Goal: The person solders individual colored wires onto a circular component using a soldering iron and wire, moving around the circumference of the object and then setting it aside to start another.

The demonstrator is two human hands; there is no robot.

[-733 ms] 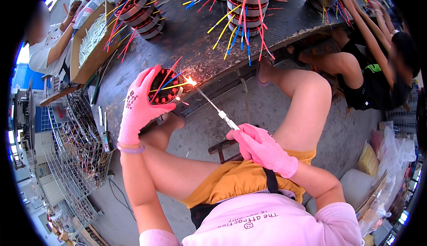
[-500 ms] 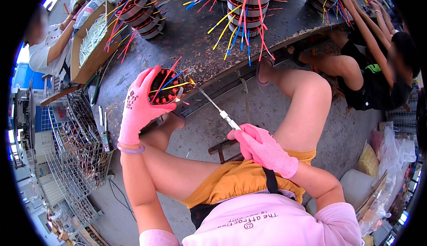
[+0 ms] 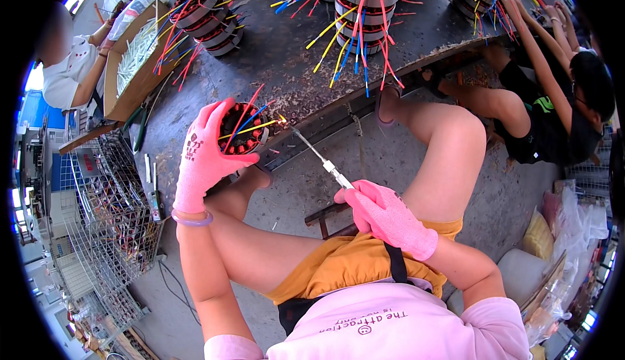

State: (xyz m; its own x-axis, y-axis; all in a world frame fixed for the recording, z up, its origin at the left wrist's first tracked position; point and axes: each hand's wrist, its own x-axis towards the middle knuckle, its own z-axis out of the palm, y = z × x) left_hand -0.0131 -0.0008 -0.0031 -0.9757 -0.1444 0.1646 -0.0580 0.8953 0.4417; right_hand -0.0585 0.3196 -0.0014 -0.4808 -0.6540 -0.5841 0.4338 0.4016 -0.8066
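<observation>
My left hand [image 3: 203, 155], in a pink glove, is wrapped round the left side of a motor stator [image 3: 246, 140] at the table's front edge. Red windings ring its dark core, and red, blue and yellow leads stick out from it. In my pink-gloved right hand [image 3: 385, 215] is a slim tool with a thin metal shaft [image 3: 311, 145] and a white collar; its grip is mostly hidden in my fist. The shaft points up-left at the end of the yellow lead [image 3: 257, 127], where a small orange, flame-like glow [image 3: 282, 120] shows. Whether tip and lead touch, I cannot tell.
Stacks of stators [image 3: 368, 15] with coloured leads stand on the dark worktable [image 3: 286, 67]. A cardboard box [image 3: 124, 103] of white sleeves sits at the left, above a wire basket [image 3: 117, 223]. Co-workers sit at far left and right. Plastic bags [image 3: 576, 230] lie at lower right.
Both hands keep almost the same places. The orange glow at the yellow lead's end looks slightly larger. At the right, a co-worker's head has shifted.
</observation>
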